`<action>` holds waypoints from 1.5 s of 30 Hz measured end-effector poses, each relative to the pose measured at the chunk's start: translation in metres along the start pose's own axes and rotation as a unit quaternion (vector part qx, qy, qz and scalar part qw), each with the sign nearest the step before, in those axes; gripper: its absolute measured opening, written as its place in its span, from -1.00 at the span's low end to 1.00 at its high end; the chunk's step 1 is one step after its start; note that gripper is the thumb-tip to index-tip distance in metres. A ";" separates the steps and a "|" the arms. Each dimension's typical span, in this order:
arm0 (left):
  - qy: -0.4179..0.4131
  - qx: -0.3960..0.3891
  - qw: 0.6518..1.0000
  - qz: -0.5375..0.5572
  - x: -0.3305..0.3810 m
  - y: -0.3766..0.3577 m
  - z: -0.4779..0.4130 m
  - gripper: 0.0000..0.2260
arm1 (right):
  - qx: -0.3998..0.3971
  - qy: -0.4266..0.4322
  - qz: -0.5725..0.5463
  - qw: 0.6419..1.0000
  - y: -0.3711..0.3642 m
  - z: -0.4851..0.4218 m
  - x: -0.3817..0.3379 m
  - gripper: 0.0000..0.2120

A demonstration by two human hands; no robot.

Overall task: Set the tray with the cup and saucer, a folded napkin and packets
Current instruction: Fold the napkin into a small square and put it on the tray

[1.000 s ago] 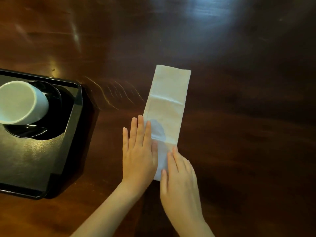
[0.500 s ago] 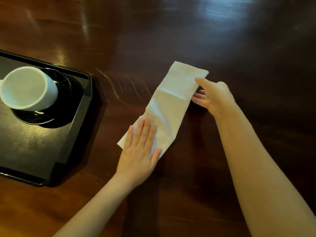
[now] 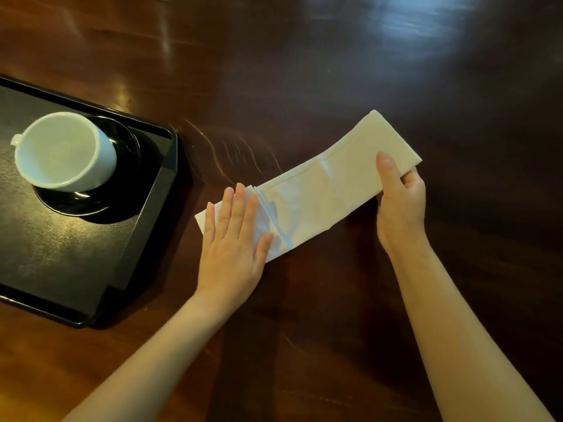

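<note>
A white napkin point(image 3: 316, 193), folded into a long strip, lies slantwise on the dark wooden table. My left hand point(image 3: 233, 239) presses flat on its near left end, fingers spread. My right hand point(image 3: 399, 196) pinches the far right end, thumb on top and fingers underneath, lifting it slightly. At the left stands a black tray point(image 3: 143, 214). On it a white cup point(image 3: 62, 152) sits on a black saucer point(image 3: 122, 166). No packets are in view.
The glossy wooden table point(image 3: 335, 71) stretches out beyond and to the right of the napkin, with light glare at the top right. The tray's near right corner point(image 3: 82, 322) sits close to my left forearm.
My right hand left the near end, reached the far end and now grips it. The napkin has swung clockwise to lie more slantwise. My left hand stays pressed on the near end.
</note>
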State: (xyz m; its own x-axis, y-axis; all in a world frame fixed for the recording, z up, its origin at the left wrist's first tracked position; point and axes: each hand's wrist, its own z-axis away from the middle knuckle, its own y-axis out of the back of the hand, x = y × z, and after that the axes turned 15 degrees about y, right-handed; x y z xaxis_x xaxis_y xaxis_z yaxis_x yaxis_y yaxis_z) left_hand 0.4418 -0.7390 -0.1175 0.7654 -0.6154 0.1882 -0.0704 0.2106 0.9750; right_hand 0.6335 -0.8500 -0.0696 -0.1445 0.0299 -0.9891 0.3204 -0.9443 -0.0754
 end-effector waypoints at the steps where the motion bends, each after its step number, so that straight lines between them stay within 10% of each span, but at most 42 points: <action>1: 0.015 0.006 1.000 0.001 0.005 -0.002 -0.001 -0.44 | -0.013 -0.007 -0.039 0.999 -0.003 -0.001 0.003 -0.88; 7: 0.037 -0.001 0.999 -0.037 0.010 -0.014 -0.005 -0.42 | -0.153 0.129 0.061 0.978 -0.017 0.003 0.015 -0.79; 12: 0.010 -0.004 0.999 -0.032 0.006 -0.013 -0.004 -0.42 | -0.439 0.388 0.414 0.696 -0.019 0.017 0.043 -0.53; 18: -0.005 -0.012 0.999 -0.033 0.002 -0.011 -0.008 -0.42 | -0.486 0.393 0.536 0.568 -0.015 0.016 0.051 -0.48; 45: -0.151 -0.047 0.985 -0.069 -0.030 0.001 -0.037 -0.44 | -0.508 0.339 0.604 0.513 -0.024 0.011 0.047 -0.14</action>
State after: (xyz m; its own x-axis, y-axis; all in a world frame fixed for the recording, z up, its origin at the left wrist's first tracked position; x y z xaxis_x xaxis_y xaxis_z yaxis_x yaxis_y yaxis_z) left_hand 0.4424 -0.6926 -0.1259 0.5370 -0.8382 0.0952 0.0915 0.1700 0.9812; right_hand 0.6085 -0.8301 -0.1132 0.9814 0.0561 -0.1835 0.1653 0.2389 0.9569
